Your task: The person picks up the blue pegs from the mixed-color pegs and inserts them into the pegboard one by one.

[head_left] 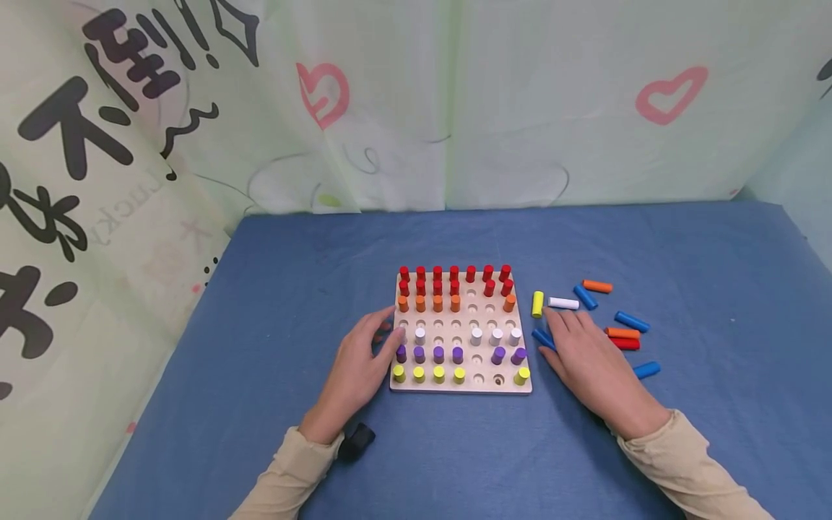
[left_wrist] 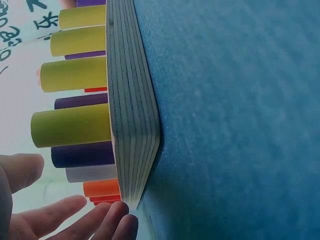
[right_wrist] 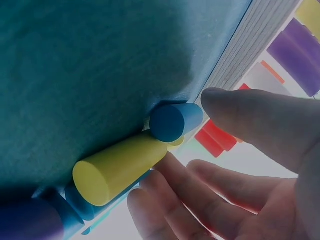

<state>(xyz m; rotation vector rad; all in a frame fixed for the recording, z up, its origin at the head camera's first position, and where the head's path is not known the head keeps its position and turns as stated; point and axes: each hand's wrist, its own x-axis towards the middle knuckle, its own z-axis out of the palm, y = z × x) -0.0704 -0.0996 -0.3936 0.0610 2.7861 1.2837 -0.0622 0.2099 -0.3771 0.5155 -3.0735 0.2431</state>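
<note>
A square wooden pegboard [head_left: 464, 386] holds rows of red, orange, white, purple and yellow pegs, with some bare holes between them. My left hand [head_left: 360, 361] is at the board's left edge, fingertips by its side and thumb over the edge beside the pegs. To the right of the board, my right hand [head_left: 585, 354] reaches down over loose pegs with its fingers extended. Its thumb tip is right at a blue peg [right_wrist: 170, 122]. A yellow peg [right_wrist: 117, 170] lies close to the fingers in the right wrist view; the hand hides part of the pile from above.
Loose pegs lie around the right hand: a yellow peg [head_left: 537, 304], a white peg [head_left: 563, 303], an orange peg [head_left: 597, 287], a red peg [head_left: 626, 344] and several blue ones. A black object [head_left: 357, 442] sits by the left wrist. A printed curtain [head_left: 487, 144] hangs behind the blue tabletop [head_left: 312, 267].
</note>
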